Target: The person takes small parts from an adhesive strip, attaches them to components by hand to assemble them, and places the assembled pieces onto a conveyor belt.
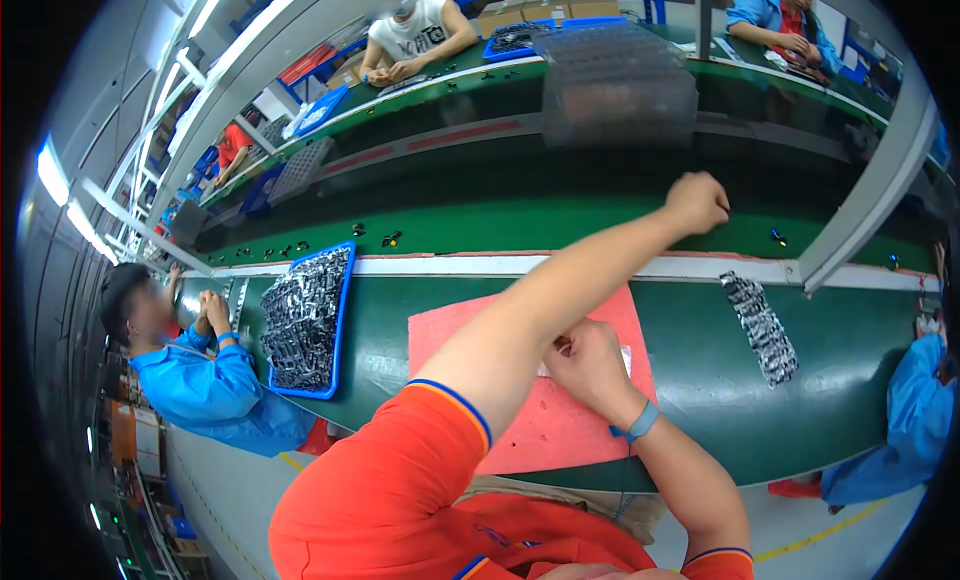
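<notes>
My left arm reaches across my body to the far right, and my left hand (698, 202) is over the green conveyor belt (480, 225). Its fingers are curled closed, and whatever they may hold is hidden. Nearer to me, my right hand (590, 365), with a blue-grey band at the wrist, is above the pink mat (540, 430). Those fingers are also closed; something small and dark shows between them, too small to name. Part of a white piece (627, 360) shows beside this hand on the mat.
A blue tray (342, 320) heaped with small black-and-silver parts stands left of the mat. To the right lies a strip of similar parts (760, 328). Small dark pieces (390, 239) dot the belt. A grey frame post (870, 215) rises at right. Co-workers sit around the line.
</notes>
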`<control>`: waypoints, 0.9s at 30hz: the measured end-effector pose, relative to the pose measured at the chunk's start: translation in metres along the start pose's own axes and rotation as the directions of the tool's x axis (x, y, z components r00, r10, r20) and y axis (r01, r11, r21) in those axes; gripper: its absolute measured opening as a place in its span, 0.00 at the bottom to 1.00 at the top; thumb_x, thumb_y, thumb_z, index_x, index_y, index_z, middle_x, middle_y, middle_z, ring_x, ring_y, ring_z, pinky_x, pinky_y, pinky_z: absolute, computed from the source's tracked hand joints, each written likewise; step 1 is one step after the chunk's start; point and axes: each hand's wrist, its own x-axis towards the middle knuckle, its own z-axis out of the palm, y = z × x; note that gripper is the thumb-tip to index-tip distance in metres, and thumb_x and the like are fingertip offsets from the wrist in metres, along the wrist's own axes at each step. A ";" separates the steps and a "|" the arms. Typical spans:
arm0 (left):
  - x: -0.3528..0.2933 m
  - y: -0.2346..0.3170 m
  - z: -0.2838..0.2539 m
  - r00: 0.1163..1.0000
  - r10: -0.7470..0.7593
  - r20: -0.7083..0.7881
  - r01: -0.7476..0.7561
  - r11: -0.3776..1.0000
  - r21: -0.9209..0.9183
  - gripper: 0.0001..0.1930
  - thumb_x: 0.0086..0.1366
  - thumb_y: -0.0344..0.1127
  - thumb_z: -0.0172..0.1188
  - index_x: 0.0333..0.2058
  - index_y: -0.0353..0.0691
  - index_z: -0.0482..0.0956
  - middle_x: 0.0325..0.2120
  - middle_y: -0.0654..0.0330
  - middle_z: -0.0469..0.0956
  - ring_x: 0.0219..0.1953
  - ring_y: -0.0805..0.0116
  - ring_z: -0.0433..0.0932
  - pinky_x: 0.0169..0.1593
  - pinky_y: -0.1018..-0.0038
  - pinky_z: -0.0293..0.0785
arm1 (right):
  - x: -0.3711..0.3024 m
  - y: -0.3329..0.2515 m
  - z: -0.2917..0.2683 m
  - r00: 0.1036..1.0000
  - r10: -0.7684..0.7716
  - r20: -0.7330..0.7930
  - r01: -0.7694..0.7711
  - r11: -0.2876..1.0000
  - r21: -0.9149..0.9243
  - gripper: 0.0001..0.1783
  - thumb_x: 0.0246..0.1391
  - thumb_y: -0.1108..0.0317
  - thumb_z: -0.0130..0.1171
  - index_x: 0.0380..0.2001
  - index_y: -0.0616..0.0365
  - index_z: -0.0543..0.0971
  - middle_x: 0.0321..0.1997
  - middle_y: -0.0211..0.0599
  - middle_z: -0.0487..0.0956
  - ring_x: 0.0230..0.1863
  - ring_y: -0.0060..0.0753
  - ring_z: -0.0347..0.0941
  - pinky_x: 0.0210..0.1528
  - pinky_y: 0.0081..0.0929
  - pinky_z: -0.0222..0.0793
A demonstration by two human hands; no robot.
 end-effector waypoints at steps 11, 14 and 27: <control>-0.187 -0.010 -0.198 0.910 -0.412 0.035 0.351 0.724 -0.594 0.13 0.68 0.34 0.70 0.45 0.30 0.86 0.31 0.63 0.84 0.32 0.77 0.79 0.38 0.78 0.76 | 0.009 0.002 -0.021 0.989 0.142 -0.046 -0.123 0.951 0.285 0.11 0.63 0.72 0.62 0.44 0.65 0.87 0.36 0.39 0.88 0.35 0.22 0.85 0.38 0.23 0.79; -0.249 -0.018 -0.203 0.850 -0.525 0.047 0.423 0.626 -0.655 0.12 0.68 0.32 0.69 0.48 0.33 0.86 0.30 0.64 0.84 0.30 0.78 0.80 0.35 0.80 0.76 | 0.008 0.001 -0.027 0.982 0.191 -0.017 -0.170 0.911 0.376 0.11 0.64 0.73 0.62 0.46 0.66 0.87 0.38 0.34 0.88 0.36 0.20 0.83 0.38 0.21 0.78; -0.307 -0.002 -0.187 0.791 -0.545 0.278 0.443 0.198 -0.874 0.15 0.74 0.34 0.63 0.55 0.33 0.84 0.32 0.63 0.84 0.30 0.80 0.79 0.36 0.80 0.79 | 0.015 0.009 -0.026 0.915 0.371 -0.158 -0.269 0.854 0.444 0.10 0.65 0.74 0.63 0.47 0.65 0.85 0.34 0.26 0.84 0.34 0.12 0.76 0.38 0.14 0.73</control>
